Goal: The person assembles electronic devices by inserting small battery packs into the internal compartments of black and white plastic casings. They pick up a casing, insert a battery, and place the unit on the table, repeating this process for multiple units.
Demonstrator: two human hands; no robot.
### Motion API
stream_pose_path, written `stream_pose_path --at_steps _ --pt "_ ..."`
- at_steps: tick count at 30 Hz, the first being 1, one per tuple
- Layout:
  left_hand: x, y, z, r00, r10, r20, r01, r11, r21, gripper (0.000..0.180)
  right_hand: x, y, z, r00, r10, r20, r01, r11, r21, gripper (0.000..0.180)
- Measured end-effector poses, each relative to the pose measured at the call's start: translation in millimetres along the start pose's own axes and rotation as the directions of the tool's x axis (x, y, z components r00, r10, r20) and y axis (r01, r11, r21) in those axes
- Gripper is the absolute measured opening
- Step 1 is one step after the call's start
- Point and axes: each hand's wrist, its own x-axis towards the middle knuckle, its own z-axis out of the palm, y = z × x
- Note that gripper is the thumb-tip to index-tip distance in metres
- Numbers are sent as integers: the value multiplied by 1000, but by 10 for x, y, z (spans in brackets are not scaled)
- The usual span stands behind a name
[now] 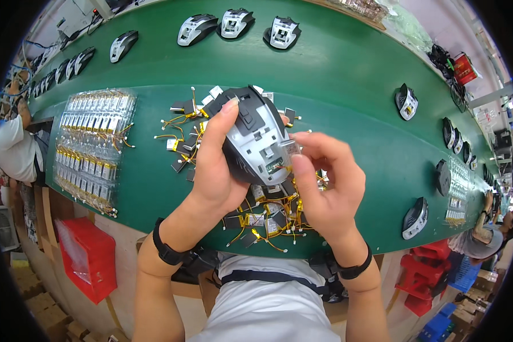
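Note:
My left hand (215, 162) is wrapped round a half-assembled computer mouse (252, 134), black and silver-grey with square openings in its upper face. The mouse is raised over the green work table and tilted, its lower end toward me. Between thumb and fingers my right hand (335, 181) pinches a small flat battery (290, 149) at the right edge of the mouse, next to an opening where a bit of circuit board shows. Whether the battery touches the shell I cannot tell. Beneath both hands lies a loose heap of small batteries (255, 219) with yellow tape and thin wires.
Clear plastic trays with rows of batteries (94, 149) lie on the left of the green table (336, 74). Several mice (281, 33) stand along the far side, others (415, 218) at the right. Red crates (88, 256) are below the table. People work at both sides.

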Motion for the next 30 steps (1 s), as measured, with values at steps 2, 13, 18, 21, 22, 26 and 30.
stream_pose_path --at_steps 2,13,18,21,22,26,30 --pt "-8 -13 -2 1000 -9 -29 8 999 -33 50 32 -42 -14 993 -112 38 116 980 -160 37" --pt "-6 51 -13 992 -124 1 123 985 -124 51 53 -30 -150 840 -501 208 542 765 -347 43" --pt "-4 53 -38 986 -163 -34 158 980 -119 53 99 5 -171 761 -547 350 648 663 -374 41" --pt "-2 69 -38 984 -175 -17 172 978 -116 53 117 -27 -199 731 -553 399 680 636 -364 39" --pt "28 70 -24 985 -174 -9 172 979 -111 53 129 -38 -211 723 -557 408 688 628 -362 38" --pt "3 31 -38 983 -183 -19 182 983 -17 51 144 -15 -219 892 -279 355 370 902 -221 23" --pt "-64 -45 64 992 -108 -58 116 982 149 50 334 -114 -331 848 243 472 -227 970 -91 20"
